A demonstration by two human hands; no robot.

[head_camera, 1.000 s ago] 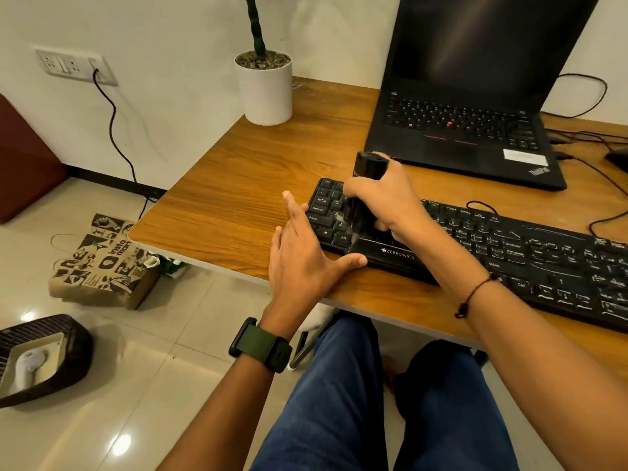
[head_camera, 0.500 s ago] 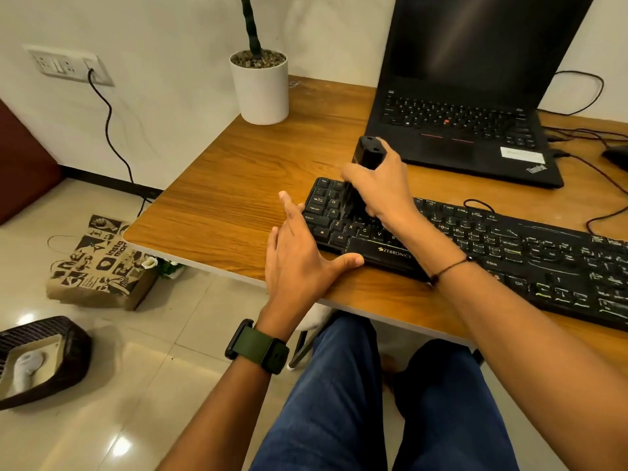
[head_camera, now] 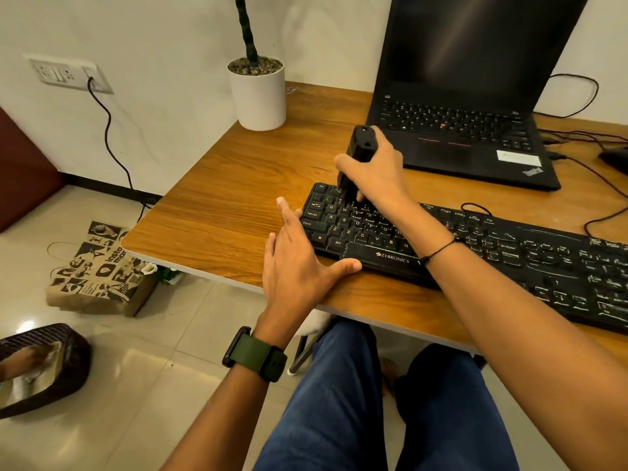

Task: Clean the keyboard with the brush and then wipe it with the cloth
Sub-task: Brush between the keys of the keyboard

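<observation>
A long black keyboard (head_camera: 509, 256) lies on the wooden desk (head_camera: 231, 205), running from centre to the right edge. My right hand (head_camera: 377, 171) grips a black brush (head_camera: 360, 147) upright, its lower end on the keys at the keyboard's far left corner. My left hand (head_camera: 299, 266) lies flat with straight fingers against the keyboard's left end, thumb touching its front edge. No cloth is in view.
A black laptop (head_camera: 469, 130) stands open behind the keyboard. A white plant pot (head_camera: 258, 96) sits at the desk's back left. Cables (head_camera: 598, 185) trail at the right. On the floor lie a printed paper bag (head_camera: 98, 266) and a dark basket (head_camera: 44, 365).
My right hand has carried the brush from the keyboard's front left keys toward its far left rows. My left hand has stayed against the keyboard's left end.
</observation>
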